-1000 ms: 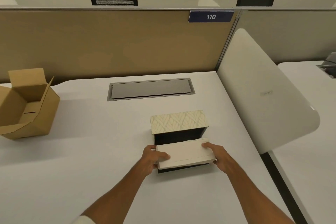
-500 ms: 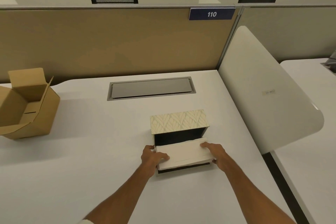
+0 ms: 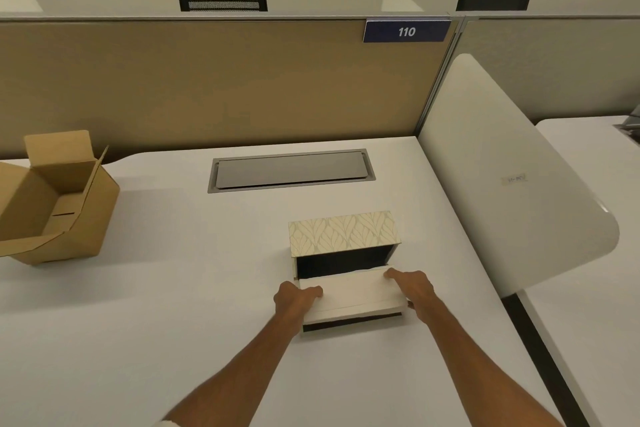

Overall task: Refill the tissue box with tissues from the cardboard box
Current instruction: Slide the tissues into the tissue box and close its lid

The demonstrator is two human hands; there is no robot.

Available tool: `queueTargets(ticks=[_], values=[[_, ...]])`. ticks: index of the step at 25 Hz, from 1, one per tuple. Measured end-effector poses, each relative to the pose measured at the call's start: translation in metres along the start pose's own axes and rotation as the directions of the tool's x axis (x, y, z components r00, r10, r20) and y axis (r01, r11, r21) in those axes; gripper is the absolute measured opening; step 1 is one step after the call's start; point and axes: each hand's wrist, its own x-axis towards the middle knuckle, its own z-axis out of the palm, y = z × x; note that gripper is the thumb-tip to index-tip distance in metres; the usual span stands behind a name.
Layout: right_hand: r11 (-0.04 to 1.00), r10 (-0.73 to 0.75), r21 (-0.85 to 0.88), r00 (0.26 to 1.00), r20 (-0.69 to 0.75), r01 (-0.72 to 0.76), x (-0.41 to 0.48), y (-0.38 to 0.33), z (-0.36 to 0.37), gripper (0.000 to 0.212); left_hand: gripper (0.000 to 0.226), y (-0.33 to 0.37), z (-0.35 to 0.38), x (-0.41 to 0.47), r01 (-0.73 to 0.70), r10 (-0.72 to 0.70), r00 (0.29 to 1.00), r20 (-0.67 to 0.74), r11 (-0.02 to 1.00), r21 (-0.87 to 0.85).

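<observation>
A leaf-patterned tissue box [image 3: 343,233] lies on its side on the white desk [image 3: 173,305], its dark open side facing me. A cream stack of tissues [image 3: 353,295] sits partly inside that opening, over a dark flap at the front. My left hand [image 3: 294,298] grips the stack's left end. My right hand [image 3: 412,291] holds its right end, fingers on top. The open cardboard box [image 3: 59,204] stands at the desk's far left; what shows of its inside is bare.
A grey cable hatch [image 3: 291,170] is set into the desk behind the tissue box. A tan partition [image 3: 207,87] with a "110" sign closes the back. A white curved divider [image 3: 502,177] rises on the right, with another desk beyond it.
Both hands have pushed the tissue stack slightly further into the tissue box. My right fingers have slid up onto the stack's top. The cardboard box has not moved.
</observation>
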Motion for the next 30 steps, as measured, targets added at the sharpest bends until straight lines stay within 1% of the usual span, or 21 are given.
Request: queueTargets(ticks=[3,5,10,14,15,16,17,18,19,20,21,22,24,26,28,30], values=[[0.999,-0.006,-0.047,1.0,0.002,0.006,-0.001,-0.005,0.0,0.055,0.058,0.002,0.001,-0.002,-0.002,0.003,1.0,-0.008,1.0,0.024],[0.998,-0.002,-0.069,1.0,0.007,0.003,-0.004,-0.007,0.001,0.059,0.057,0.002,0.001,-0.003,-0.001,0.001,1.0,-0.011,1.0,0.019],[0.997,-0.004,-0.08,1.0,0.03,0.007,-0.006,-0.005,-0.001,0.054,0.056,-0.001,0.004,-0.005,-0.03,0.031,1.0,-0.007,0.999,0.027],[0.993,-0.026,-0.113,0.998,0.053,0.031,-0.007,-0.005,-0.002,0.055,0.056,-0.001,0.004,-0.006,-0.036,0.036,0.999,-0.005,0.999,0.029],[0.988,-0.06,-0.137,0.995,0.077,0.07,-0.008,-0.004,-0.004,0.059,0.055,-0.001,0.004,-0.006,-0.029,0.029,1.0,-0.001,0.999,0.029],[0.975,-0.114,-0.18,0.987,0.113,0.133,-0.009,-0.004,-0.007,0.069,0.054,-0.001,0.003,-0.006,-0.021,0.021,1.0,0.003,0.999,0.029],[0.944,-0.18,-0.246,0.969,0.168,0.218,-0.011,-0.005,-0.011,0.084,0.054,-0.002,0.002,-0.005,-0.015,0.014,1.0,0.009,0.999,0.03],[0.884,-0.252,-0.34,0.938,0.237,0.323,-0.013,-0.006,-0.015,0.099,0.053,-0.002,0.001,-0.005,-0.01,0.01,1.0,0.015,1.0,0.028],[0.785,-0.318,-0.445,0.897,0.308,0.431,-0.014,-0.009,-0.021,0.108,0.054,-0.002,0.001,-0.004,-0.009,0.009,1.0,0.021,1.0,0.028],[0.659,-0.361,-0.547,0.855,0.373,0.517,-0.016,-0.011,-0.025,0.111,0.055,-0.002,0.001,-0.004,-0.01,0.009,1.0,0.026,1.0,0.028],[0.531,-0.38,-0.63,0.823,0.421,0.567,-0.017,-0.012,-0.029,0.113,0.056,-0.002,0.001,-0.004,-0.011,0.011,0.999,0.03,1.0,0.028],[0.425,-0.391,-0.685,0.802,0.451,0.592,-0.018,-0.012,-0.032,0.115,0.057,-0.002,0.001,-0.005,-0.013,0.012,0.999,0.033,1.0,0.028],[0.285,-0.416,-0.727,0.764,0.493,0.625,-0.019,-0.01,-0.033,0.119,0.058,-0.001,0.001,-0.006,-0.011,0.01,0.999,0.034,1.0,0.026],[0.137,-0.423,-0.731,0.707,0.567,0.668,-0.02,-0.006,-0.03,0.125,0.059,0.0,0.0,-0.006,-0.009,0.008,0.999,0.035,1.0,0.024],[-0.019,-0.409,-0.738,0.668,0.622,0.675,-0.02,-0.005,-0.024,0.128,0.059,0.0,-0.001,-0.007,-0.009,0.008,0.999,0.036,1.0,0.024],[-0.13,-0.418,-0.748,0.648,0.637,0.651,-0.015,-0.005,-0.018,0.129,0.06,0.0,0.0,-0.008,-0.009,0.008,0.999,0.039,1.0,0.023]])
